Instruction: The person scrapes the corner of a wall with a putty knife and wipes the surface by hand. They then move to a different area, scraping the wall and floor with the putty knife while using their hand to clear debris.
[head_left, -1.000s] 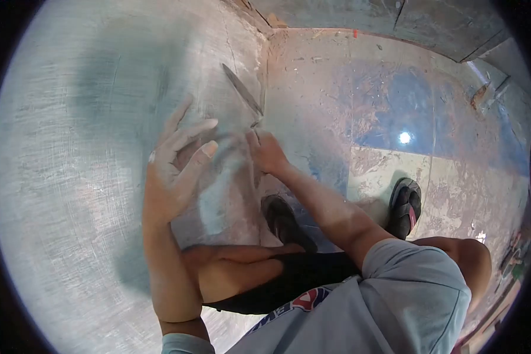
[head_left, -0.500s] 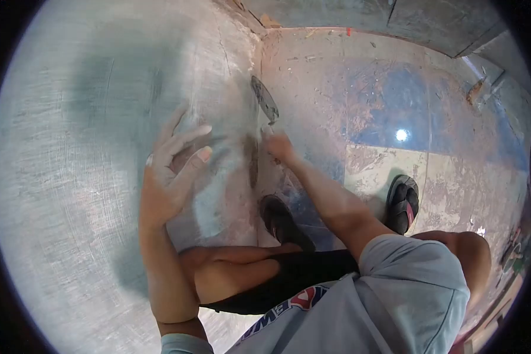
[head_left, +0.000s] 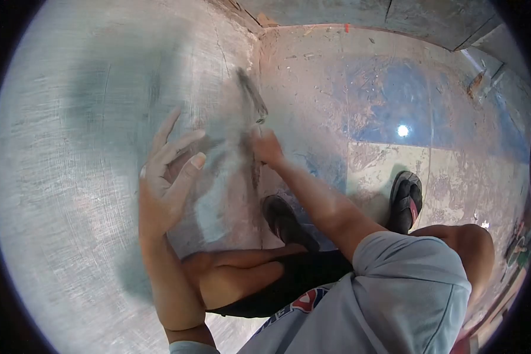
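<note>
- Head view: the left hand (head_left: 168, 177) lies against the grey wall (head_left: 71, 147), fingers spread wide and dusted pale, holding nothing.
- The right hand (head_left: 266, 146), just beside the left hand, is closed around the handle of a trowel (head_left: 251, 93).
- The trowel's blade is blurred. It reaches up from the right hand along the wall, close to the corner.
- Below the right hand, a dark sandal (head_left: 286, 221) stands on the stained floor (head_left: 383, 88) at the foot of the wall.
</note>
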`<state>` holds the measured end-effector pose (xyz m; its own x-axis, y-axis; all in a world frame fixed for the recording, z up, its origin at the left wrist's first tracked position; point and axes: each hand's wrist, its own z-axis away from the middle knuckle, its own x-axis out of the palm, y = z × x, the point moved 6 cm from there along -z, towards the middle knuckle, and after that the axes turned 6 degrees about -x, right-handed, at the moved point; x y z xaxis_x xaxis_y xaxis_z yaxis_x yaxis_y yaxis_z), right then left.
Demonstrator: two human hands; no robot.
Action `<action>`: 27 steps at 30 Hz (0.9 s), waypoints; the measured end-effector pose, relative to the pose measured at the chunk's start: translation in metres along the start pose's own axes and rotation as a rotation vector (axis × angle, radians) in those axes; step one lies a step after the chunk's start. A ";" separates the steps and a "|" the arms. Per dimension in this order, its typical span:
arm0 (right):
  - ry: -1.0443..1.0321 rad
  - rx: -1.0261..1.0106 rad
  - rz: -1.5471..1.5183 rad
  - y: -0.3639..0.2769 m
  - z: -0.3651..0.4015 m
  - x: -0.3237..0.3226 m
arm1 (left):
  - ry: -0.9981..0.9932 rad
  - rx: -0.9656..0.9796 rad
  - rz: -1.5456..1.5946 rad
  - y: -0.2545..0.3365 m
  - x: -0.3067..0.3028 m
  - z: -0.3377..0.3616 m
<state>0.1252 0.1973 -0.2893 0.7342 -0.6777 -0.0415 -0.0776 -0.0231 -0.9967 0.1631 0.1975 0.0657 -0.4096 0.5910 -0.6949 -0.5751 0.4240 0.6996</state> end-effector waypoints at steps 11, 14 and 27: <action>-0.191 0.667 -0.403 0.030 -0.016 -0.015 | -0.031 -0.022 -0.023 -0.002 0.005 0.003; -0.495 -0.631 0.457 0.048 -0.006 0.016 | -0.046 -0.004 -0.088 -0.001 0.005 0.006; 0.032 -0.183 -0.025 -0.039 -0.024 -0.011 | -0.075 -0.059 -0.036 -0.005 0.013 0.001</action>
<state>0.1038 0.1884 -0.2487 0.7158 -0.6982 -0.0114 -0.1833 -0.1721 -0.9679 0.1608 0.2036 0.0533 -0.3348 0.6269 -0.7035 -0.6303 0.4059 0.6618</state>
